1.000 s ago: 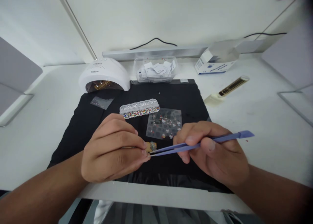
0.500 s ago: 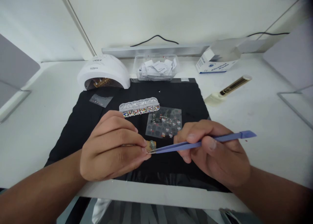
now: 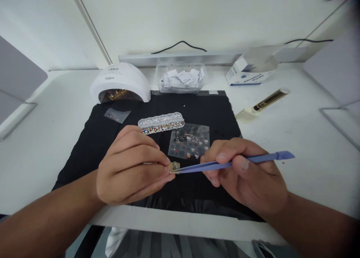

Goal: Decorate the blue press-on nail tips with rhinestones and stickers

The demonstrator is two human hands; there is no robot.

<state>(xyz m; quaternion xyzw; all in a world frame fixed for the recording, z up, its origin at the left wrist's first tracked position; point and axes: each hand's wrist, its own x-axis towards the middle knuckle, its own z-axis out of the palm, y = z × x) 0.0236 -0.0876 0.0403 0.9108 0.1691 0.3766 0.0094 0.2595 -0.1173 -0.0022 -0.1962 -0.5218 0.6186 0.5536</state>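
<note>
My left hand point(image 3: 135, 170) is closed in a pinch, its fingertips around a small tan piece point(image 3: 171, 165) that carries a glossy grey-green false nail point(image 3: 176, 165). Most of that piece is hidden behind my fingers. Blue tweezers point(image 3: 263, 158) lie between the thumb and fingers of my right hand point(image 3: 250, 179). Their thin metal tips reach the near side of the tan piece, close to my left fingertips; whether a tiny bit is between them I cannot tell. Just beyond my hands is a clear sticker sheet point(image 3: 189, 142) with small printed figures.
A clear compartment case of coloured rhinestones point(image 3: 161, 129) lies on the black cloth point(image 3: 81, 153). Behind are a white nail lamp point(image 3: 120, 80), a plastic tub of packets point(image 3: 181, 88) and an opened carton point(image 3: 244, 78). A gold-handled brush point(image 3: 271, 99) lies right, a small clear bag point(image 3: 117, 115) left.
My left hand has shifted slightly right and up with the small piece. The tweezer tips have risen a little with it; my right hand stays nearly in place.
</note>
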